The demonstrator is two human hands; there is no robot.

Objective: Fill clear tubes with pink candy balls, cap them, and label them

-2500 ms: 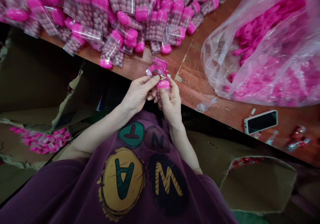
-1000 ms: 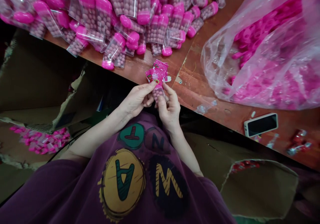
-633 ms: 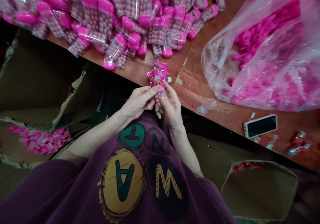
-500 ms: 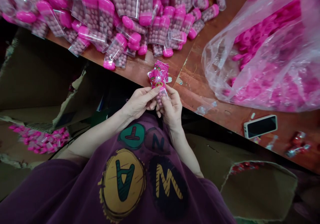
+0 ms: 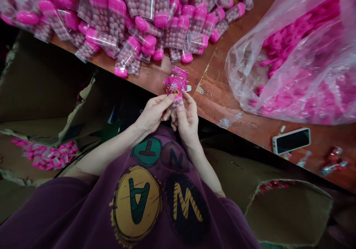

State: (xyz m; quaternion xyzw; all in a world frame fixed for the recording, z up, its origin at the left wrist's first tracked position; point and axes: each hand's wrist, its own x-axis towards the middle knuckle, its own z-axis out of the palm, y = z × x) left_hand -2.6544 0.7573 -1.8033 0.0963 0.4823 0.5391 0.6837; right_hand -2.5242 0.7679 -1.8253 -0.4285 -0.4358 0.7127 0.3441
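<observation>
At the table edge, both my hands are closed around one small clear container point(image 5: 178, 102) of pinkish balls. A shiny pink printed wrapper point(image 5: 174, 87) covers its far end. The thumb of my left hand point(image 5: 155, 112) presses on the wrapper's near edge. My right hand point(image 5: 188, 122) grips the container's near end between thumb and fingers. Just beyond, more pink printed wrappers point(image 5: 181, 73) lie on the table, partly hidden by the held one. My fingers hide the container's underside.
A heap of pink-capped containers point(image 5: 116, 15) covers the far left of the table point(image 5: 214, 93). At right sit a plastic bag point(image 5: 239, 71) of pink parts and a phone point(image 5: 292, 140). Below the edge are cardboard boxes point(image 5: 292, 212), and a pile of pink pieces point(image 5: 47, 154) at left.
My right hand has shifted slightly left with the container. More of the container is now under the wrapper, and fewer balls show.
</observation>
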